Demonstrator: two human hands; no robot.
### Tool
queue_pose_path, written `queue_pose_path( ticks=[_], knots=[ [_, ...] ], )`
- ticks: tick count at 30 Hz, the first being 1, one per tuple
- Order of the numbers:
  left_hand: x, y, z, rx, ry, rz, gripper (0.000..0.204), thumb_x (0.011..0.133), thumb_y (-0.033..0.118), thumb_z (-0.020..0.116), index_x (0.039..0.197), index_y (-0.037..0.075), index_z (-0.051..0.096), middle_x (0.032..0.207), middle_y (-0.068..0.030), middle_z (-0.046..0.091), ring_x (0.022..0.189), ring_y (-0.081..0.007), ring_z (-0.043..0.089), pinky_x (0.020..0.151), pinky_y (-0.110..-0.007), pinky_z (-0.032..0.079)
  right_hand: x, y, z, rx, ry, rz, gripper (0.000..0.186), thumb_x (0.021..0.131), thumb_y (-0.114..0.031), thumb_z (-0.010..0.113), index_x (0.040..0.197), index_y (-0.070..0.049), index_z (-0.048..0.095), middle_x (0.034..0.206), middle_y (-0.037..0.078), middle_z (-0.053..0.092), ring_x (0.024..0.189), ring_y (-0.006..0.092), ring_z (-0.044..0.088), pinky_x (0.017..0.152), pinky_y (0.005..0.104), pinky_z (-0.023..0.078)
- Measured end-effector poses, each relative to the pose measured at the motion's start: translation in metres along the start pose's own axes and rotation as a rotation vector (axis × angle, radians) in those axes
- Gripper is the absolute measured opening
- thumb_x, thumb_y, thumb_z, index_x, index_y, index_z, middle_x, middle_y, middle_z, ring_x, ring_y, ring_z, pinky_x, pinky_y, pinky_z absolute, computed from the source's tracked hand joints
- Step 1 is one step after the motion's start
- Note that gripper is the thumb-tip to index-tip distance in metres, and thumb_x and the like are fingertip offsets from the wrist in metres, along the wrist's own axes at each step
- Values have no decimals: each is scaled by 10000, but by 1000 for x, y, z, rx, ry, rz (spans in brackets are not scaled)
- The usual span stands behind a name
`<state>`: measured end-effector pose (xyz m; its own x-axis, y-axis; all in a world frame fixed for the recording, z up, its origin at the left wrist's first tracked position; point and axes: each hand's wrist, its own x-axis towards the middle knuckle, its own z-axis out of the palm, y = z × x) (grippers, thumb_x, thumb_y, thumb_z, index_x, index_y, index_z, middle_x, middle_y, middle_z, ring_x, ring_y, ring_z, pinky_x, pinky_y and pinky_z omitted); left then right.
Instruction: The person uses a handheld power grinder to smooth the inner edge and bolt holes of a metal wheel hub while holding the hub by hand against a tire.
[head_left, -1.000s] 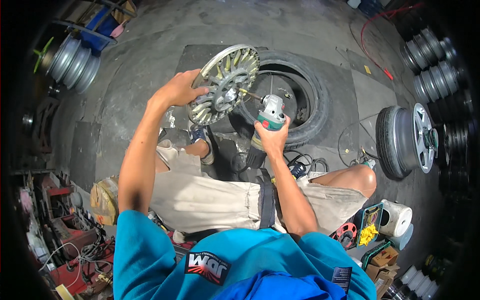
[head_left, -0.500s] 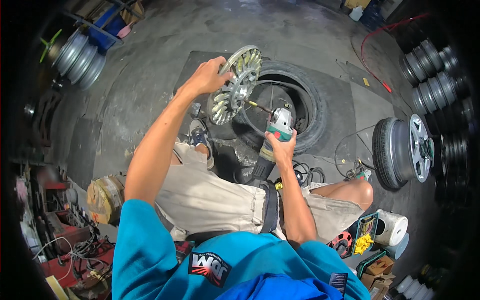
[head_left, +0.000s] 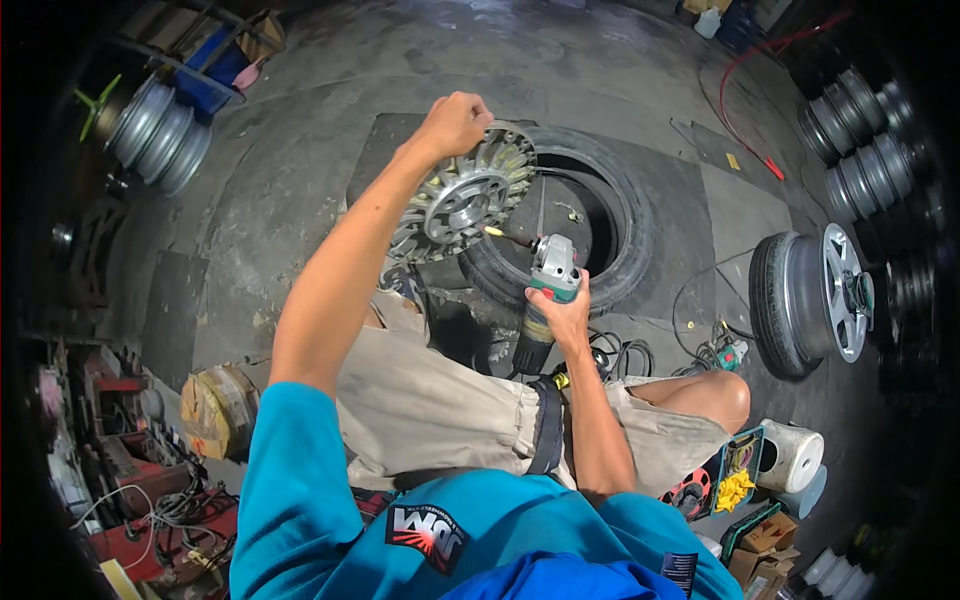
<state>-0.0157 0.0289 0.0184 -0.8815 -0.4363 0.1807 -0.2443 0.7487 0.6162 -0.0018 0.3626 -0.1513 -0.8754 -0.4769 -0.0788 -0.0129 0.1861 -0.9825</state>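
Note:
My left hand point(head_left: 458, 122) is closed on the upper rim of a round metal wheel face point(head_left: 465, 195) with many short fins around a bored hub. The wheel face is tilted above the floor, its fins towards me. My right hand point(head_left: 565, 310) wraps around the body of a green and grey angle grinder point(head_left: 553, 262). From the grinder's head a thin dark spindle with a pale yellow tip point(head_left: 493, 231) points at the wheel face, close to its lower right edge. Whether the tip touches the metal I cannot tell.
A tyre point(head_left: 625, 215) lies flat beyond the grinder on a dark mat. To the right stands a tyre with a silver rim point(head_left: 840, 292), near a second power tool point(head_left: 730, 355) and cables. Stacked rims point(head_left: 160, 135) stand at far left, and a taped yellow roll point(head_left: 218, 410) sits at left.
The wheel face has turned from nearly edge-on to more face-on. My left hand has moved up and right along its rim, and the grinder's tip has moved out from the hub area.

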Motion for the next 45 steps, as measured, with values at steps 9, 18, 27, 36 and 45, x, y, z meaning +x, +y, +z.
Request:
queue_pose_path(
  ticks=[9, 18, 27, 36, 45],
  knots=[
    [5, -1, 14, 53, -42, 129, 349, 991, 307, 661, 1183, 19, 712, 1110, -224, 757, 1079, -402, 714, 922, -477, 549, 8, -18, 20, -45, 182, -181, 844, 675, -205, 889, 1385, -47, 461, 1196, 180, 658, 1062, 280, 661, 968, 414, 520],
    [-7, -1, 10, 61, -36, 96, 336, 1030, 296, 610, 1228, 39, 698, 1174, -228, 742, 1118, -428, 690, 971, -495, 524, 0, -5, 30, 13, 105, -81, 824, 682, -209, 898, 1363, -20, 474, 1178, 153, 651, 1064, 251, 647, 974, 393, 511],
    [-9, -5, 7, 54, -1, 142, 329, 1026, 283, 615, 1201, 25, 719, 1126, -223, 757, 1103, -427, 696, 964, -489, 525, 2, 8, 31, 32, 74, 15, 854, 690, -228, 919, 1360, 7, 444, 1165, 149, 638, 1044, 228, 635, 962, 380, 512],
    [-13, -11, 2, 55, 29, 159, 340, 1022, 282, 624, 1208, 13, 715, 1143, -228, 752, 1117, -428, 691, 960, -490, 528, -3, 14, 36, 141, 31, 102, 893, 691, -254, 947, 1378, 16, 445, 1179, 150, 645, 1068, 231, 634, 965, 369, 512],
    [-16, -13, 2, 30, 57, 175, 331, 1011, 279, 631, 1183, 17, 735, 1120, -243, 752, 1097, -441, 691, 970, -511, 526, 1, -10, 38, -9, 149, -47, 867, 672, -256, 914, 1367, -18, 455, 1192, 172, 644, 1073, 268, 640, 977, 396, 503]
  ],
)
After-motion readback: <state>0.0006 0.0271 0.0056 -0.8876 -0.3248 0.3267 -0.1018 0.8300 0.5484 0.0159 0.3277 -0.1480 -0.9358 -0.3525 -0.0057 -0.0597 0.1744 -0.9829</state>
